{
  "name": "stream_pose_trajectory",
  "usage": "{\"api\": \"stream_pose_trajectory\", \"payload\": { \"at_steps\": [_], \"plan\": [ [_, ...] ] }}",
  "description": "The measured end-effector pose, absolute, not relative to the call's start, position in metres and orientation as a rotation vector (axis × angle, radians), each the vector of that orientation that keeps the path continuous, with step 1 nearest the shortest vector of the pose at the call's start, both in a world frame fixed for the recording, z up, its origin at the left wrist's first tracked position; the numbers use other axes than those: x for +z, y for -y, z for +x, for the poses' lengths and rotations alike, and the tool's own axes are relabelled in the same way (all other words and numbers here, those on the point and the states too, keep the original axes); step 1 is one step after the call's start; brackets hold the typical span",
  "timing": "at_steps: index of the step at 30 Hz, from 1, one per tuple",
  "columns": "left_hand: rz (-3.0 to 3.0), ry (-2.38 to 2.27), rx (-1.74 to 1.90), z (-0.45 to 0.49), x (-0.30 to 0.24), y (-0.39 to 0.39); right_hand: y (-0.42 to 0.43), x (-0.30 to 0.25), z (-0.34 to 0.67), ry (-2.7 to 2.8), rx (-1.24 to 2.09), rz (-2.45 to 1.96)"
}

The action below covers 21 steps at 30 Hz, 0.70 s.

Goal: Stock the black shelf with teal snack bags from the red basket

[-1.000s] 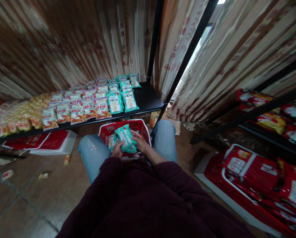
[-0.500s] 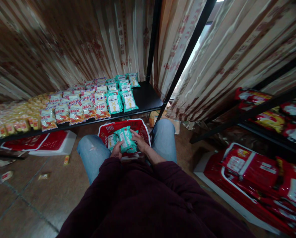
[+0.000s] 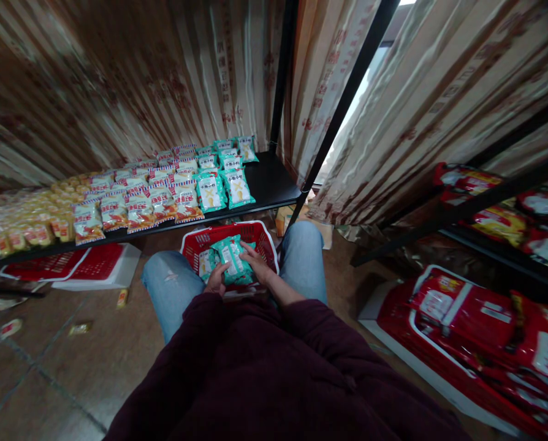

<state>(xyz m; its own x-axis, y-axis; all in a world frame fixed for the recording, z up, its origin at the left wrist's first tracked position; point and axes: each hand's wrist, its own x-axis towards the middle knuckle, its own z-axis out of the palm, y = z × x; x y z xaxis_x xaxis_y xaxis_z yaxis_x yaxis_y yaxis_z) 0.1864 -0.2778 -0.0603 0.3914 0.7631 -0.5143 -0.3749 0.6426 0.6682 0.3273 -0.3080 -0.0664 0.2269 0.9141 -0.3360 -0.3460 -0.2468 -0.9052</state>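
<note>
I sit with a red plastic basket (image 3: 260,231) between my knees. My left hand (image 3: 217,280) and my right hand (image 3: 256,263) both grip a small stack of teal snack packets (image 3: 230,257) held over the basket. More teal packets (image 3: 206,262) lie inside the basket under the stack. On the low black shelf (image 3: 274,184) ahead lie rows of teal packets (image 3: 225,177), red-and-white packets (image 3: 140,199) and yellow packets (image 3: 21,223).
Striped curtains hang behind the shelf. Black shelf posts (image 3: 281,73) rise at the centre. A flat red-and-white basket lid (image 3: 85,263) lies on the floor at left with scattered wrappers (image 3: 123,297). Large red bags (image 3: 476,318) fill the rack at right.
The view has shifted very slightly. Both hands stay closed on the teal stack over the basket, with only small adjustments of the fingers.
</note>
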Motion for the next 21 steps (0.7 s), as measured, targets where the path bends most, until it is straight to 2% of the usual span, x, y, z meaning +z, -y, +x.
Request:
{"api": "stream_pose_trajectory", "payload": {
  "at_steps": [21],
  "plan": [
    [0.55,-0.942,0.667,0.182,-0.067,0.276,0.297,-0.092,0.334,0.687,0.908,-1.508]
  ]
}}
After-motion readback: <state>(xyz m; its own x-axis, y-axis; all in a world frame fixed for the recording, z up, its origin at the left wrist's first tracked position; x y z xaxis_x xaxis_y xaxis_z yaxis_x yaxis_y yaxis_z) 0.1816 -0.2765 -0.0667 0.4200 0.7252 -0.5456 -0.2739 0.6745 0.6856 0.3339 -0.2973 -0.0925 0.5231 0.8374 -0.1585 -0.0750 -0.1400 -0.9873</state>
